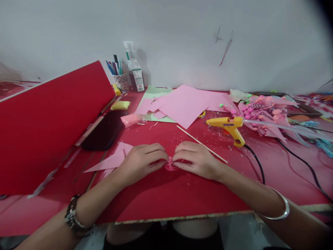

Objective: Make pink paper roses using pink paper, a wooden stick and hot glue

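Between my two hands, low over the red tabletop, is a small pink paper rosette (170,165) with a swirled, folded look. My left hand (148,158) pinches its left side with bent fingers. From the other side, the fingertips of my right hand (194,158) close on it as well. Fingers cover part of the rosette, so its full shape is hidden. Beside my left hand lie cut pink paper scraps (114,160). A thin pale stick (201,144) rests just beyond my right hand, with a yellow hot glue gun (227,126) farther right.
A large red board (52,125) leans at left beside a dark phone-like object (105,130). Pink sheets (186,102) lie at the back. A pen cup (121,82) and a bottle (136,74) stand by the wall. Pink decorations (262,109) crowd the right; a black cord (256,161) trails there.
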Demonstrator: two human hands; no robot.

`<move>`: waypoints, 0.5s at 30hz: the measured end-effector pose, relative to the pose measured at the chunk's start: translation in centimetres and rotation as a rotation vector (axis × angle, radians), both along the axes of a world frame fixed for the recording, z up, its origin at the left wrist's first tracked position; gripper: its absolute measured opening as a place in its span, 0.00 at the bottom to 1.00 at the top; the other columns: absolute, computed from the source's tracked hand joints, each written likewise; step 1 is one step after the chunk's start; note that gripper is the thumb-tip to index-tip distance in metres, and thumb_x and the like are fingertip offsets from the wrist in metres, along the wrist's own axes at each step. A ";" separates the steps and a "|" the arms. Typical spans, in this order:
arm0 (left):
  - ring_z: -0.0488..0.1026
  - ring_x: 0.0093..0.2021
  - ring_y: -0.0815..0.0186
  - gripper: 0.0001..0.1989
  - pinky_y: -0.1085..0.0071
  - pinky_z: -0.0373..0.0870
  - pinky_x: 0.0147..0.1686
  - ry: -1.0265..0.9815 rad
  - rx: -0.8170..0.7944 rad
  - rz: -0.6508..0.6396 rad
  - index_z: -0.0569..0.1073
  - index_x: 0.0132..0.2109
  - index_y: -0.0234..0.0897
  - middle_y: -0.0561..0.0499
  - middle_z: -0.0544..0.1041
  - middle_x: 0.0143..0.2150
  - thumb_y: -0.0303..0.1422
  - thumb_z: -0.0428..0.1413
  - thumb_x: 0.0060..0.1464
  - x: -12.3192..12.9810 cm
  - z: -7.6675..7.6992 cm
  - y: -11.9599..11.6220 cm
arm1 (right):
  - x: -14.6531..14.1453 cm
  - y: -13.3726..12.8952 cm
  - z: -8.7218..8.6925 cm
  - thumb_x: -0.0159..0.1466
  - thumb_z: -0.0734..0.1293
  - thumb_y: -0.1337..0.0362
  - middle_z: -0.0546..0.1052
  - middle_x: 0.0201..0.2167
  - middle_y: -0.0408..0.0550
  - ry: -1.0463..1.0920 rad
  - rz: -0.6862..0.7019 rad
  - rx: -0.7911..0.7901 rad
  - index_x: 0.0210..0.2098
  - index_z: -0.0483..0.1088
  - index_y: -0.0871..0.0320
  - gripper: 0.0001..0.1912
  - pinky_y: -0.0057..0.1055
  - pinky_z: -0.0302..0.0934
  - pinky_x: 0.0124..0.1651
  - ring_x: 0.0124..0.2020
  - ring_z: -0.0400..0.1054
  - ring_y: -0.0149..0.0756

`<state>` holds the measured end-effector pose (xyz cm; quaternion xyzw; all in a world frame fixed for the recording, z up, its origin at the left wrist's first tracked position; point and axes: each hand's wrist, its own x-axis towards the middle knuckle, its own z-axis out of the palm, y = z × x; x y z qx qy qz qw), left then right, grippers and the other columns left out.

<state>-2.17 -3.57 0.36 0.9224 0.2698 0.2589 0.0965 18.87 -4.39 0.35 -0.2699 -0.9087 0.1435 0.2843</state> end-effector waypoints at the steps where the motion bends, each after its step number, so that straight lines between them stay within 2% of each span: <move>1: 0.67 0.31 0.73 0.05 0.78 0.63 0.31 0.003 0.002 -0.009 0.68 0.33 0.37 0.53 0.72 0.33 0.29 0.48 0.54 0.0 0.0 0.0 | 0.0 0.0 0.0 0.61 0.58 0.62 0.70 0.33 0.45 0.005 0.009 0.024 0.35 0.67 0.57 0.08 0.24 0.58 0.38 0.35 0.63 0.27; 8: 0.67 0.31 0.74 0.07 0.79 0.63 0.30 0.009 -0.010 -0.031 0.68 0.30 0.36 0.53 0.71 0.33 0.27 0.47 0.54 0.0 0.2 -0.2 | 0.0 -0.3 0.2 0.62 0.57 0.63 0.71 0.31 0.45 -0.023 0.000 0.202 0.33 0.68 0.58 0.10 0.24 0.58 0.36 0.33 0.63 0.27; 15: 0.69 0.31 0.73 0.05 0.78 0.64 0.30 -0.029 0.076 -0.032 0.69 0.33 0.38 0.53 0.72 0.34 0.28 0.48 0.54 0.1 0.3 -0.3 | -0.2 -0.6 0.7 0.63 0.56 0.64 0.72 0.30 0.45 -0.078 -0.020 0.303 0.29 0.69 0.58 0.12 0.24 0.58 0.33 0.31 0.62 0.27</move>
